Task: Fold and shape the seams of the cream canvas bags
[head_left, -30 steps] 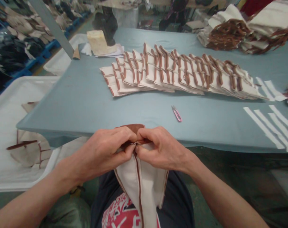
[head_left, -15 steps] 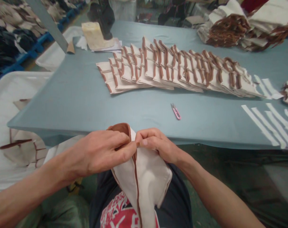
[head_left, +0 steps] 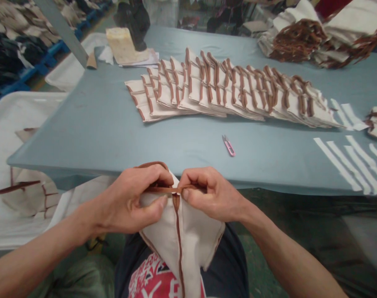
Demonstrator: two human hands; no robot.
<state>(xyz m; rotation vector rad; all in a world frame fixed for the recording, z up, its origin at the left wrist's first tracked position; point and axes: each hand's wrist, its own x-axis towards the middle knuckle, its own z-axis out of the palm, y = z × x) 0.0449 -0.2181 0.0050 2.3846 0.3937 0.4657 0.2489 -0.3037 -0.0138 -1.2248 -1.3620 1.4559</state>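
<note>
My left hand (head_left: 130, 198) and right hand (head_left: 211, 194) are closed, thumbs and fingers pinching a brown binding strip (head_left: 163, 190) stretched between them across the top of a cream cloth piece (head_left: 182, 236), which hangs over my lap just off the worktop's (head_left: 114, 145) near edge. Past my hands, mid-worktop, lie pink thread snips (head_left: 228, 145); beyond them, a fanned row of brown-edged cloth pieces (head_left: 225, 89) runs along the far half, with white strips (head_left: 346, 163) at the right edge.
</note>
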